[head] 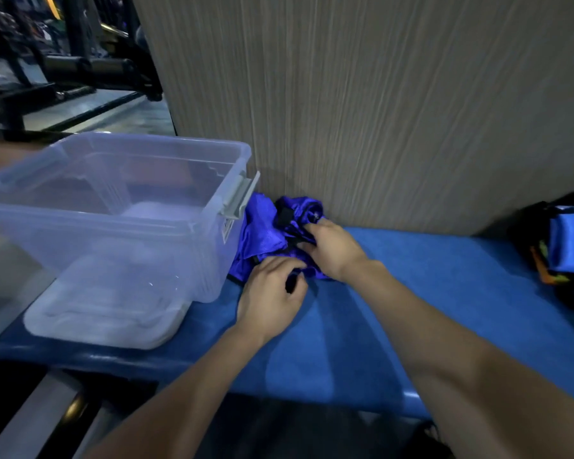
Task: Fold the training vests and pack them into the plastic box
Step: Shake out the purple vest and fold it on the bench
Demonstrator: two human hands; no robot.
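Observation:
A crumpled blue-purple training vest (265,230) with black trim lies bunched on the blue bench, wedged between the plastic box and the wall. My left hand (272,301) pinches a black edge of the vest at its near side. My right hand (332,248) grips the vest's folds a little farther back. The clear plastic box (193,223) stands on the left of the bench with its grey latch beside the vest; nothing coloured shows inside it.
A wood-grain wall panel (395,111) rises right behind the vest. A pile of other vests (567,246), blue, black, orange and green, sits at the bench's (428,309) far right. Dark gym equipment (80,67) stands beyond the box at upper left.

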